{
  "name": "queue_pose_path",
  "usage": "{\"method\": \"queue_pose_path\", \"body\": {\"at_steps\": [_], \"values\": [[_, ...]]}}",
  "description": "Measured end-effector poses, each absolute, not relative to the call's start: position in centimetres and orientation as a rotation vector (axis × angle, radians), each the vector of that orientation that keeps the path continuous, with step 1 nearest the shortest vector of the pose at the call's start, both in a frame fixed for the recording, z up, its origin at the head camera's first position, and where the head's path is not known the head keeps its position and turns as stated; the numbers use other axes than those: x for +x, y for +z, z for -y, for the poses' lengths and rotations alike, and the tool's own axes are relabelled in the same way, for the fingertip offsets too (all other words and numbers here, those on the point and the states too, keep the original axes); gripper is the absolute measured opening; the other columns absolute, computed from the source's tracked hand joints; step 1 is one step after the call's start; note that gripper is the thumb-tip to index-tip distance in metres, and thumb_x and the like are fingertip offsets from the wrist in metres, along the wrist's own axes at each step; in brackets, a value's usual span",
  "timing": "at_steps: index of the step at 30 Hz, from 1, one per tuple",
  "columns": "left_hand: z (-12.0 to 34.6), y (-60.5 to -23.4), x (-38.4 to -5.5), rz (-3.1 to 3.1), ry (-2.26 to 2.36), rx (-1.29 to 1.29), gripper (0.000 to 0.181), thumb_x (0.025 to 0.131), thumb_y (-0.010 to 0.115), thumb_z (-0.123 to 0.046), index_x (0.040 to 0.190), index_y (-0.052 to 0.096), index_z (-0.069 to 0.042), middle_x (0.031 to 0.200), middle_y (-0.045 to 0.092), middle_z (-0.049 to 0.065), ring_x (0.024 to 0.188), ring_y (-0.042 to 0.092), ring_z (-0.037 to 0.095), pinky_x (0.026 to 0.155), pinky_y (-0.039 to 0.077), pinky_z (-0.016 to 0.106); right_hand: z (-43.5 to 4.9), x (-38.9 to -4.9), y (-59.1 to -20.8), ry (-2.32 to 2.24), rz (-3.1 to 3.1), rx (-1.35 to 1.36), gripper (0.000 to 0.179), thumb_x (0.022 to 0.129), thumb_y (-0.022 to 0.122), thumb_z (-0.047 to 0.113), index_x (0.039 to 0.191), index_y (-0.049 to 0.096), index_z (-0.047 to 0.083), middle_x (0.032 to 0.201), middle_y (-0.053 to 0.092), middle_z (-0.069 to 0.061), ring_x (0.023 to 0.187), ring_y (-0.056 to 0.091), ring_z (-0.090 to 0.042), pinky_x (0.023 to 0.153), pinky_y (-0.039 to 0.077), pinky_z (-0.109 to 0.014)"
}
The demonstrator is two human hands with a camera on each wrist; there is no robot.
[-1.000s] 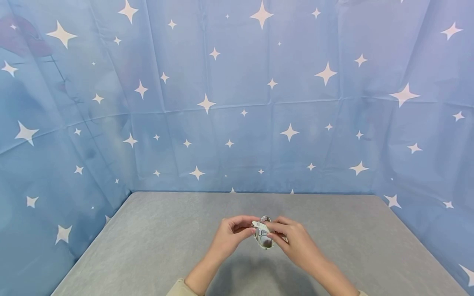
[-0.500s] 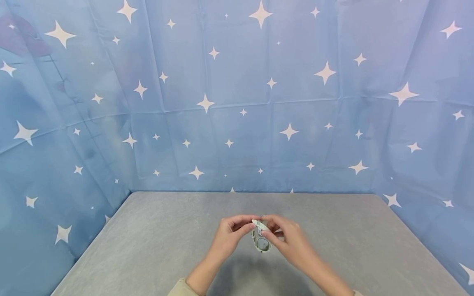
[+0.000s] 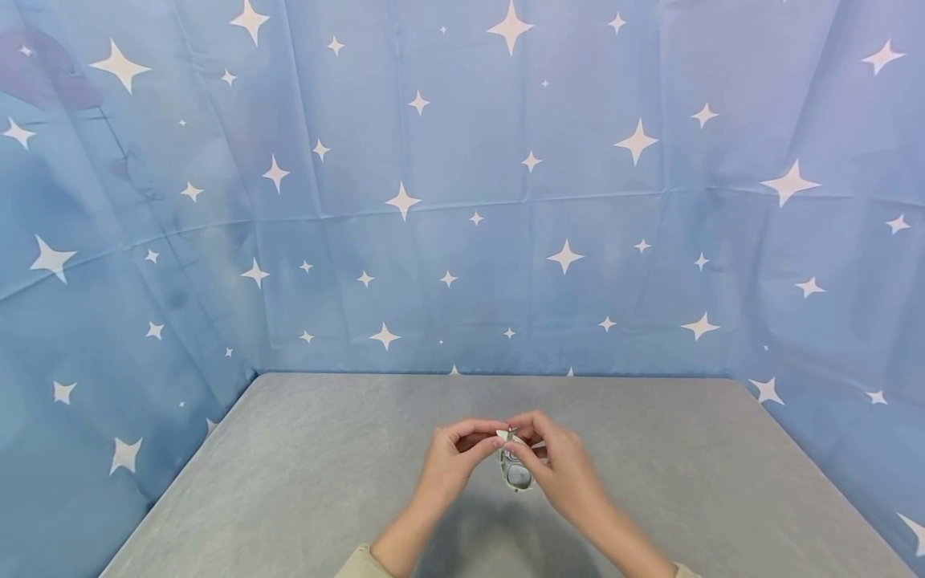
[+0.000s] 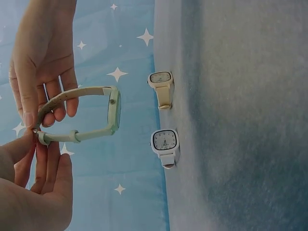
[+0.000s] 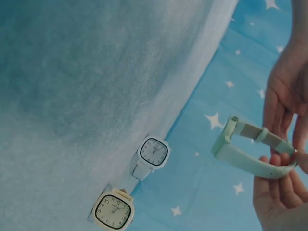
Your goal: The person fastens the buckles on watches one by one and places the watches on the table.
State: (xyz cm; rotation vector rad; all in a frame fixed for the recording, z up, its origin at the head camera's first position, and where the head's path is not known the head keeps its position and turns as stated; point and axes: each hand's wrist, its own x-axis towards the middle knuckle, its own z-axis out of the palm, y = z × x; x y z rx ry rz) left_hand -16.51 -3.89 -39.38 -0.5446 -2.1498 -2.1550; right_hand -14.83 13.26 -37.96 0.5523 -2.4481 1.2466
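My left hand (image 3: 442, 456) and right hand (image 3: 562, 461) meet fingertip to fingertip above the table, pinching the strap ends of a pale green wristwatch (image 3: 518, 477). The watch hangs below the fingers with its square dial lowest. In the left wrist view its strap (image 4: 91, 135) forms a loop, with a keeper band (image 4: 74, 136) along the lower side. The strap ends come together between thumbs and fingers, which partly hide the buckle. From the right wrist, the watch case (image 5: 225, 137) appears edge-on.
Two more square wristwatches stand on the grey table (image 3: 325, 449): a white one (image 4: 165, 139) and a cream one (image 5: 114, 210). The head view does not show them. A blue curtain (image 3: 462, 160) with white stars encloses the table's back and sides.
My right hand has shifted left and slightly up until its fingertips meet the left hand's at the strap ends. The left hand has hardly moved.
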Motion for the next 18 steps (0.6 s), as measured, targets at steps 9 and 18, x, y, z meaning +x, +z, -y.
{"method": "queue_pose_path", "body": {"at_steps": [9,18], "values": [[3.9,-39.5,-16.36,2.158,-2.048,-0.551,0.02,0.091,0.072,-0.012,0.105,0.074,0.002,0.105,0.073,0.022,0.092,0.069,0.004,0.084,0.055,0.017,-13.25,-14.77,-37.97,1.206,2.423,0.562,0.018,0.087,0.075,0.005,0.1,0.069,0.015,0.082,0.068,0.011,0.077,0.065,-0.002,0.07,0.057,-0.019],[3.87,-39.63,-16.4,2.19,-2.012,-0.569,0.021,0.09,0.073,-0.015,0.104,0.073,0.001,0.102,0.073,0.02,0.089,0.067,0.003,0.082,0.055,0.016,-13.53,-14.85,-38.28,1.193,2.352,0.616,0.018,0.084,0.077,0.004,0.096,0.07,0.016,0.083,0.071,0.01,0.076,0.065,0.0,0.07,0.058,-0.021]]}}
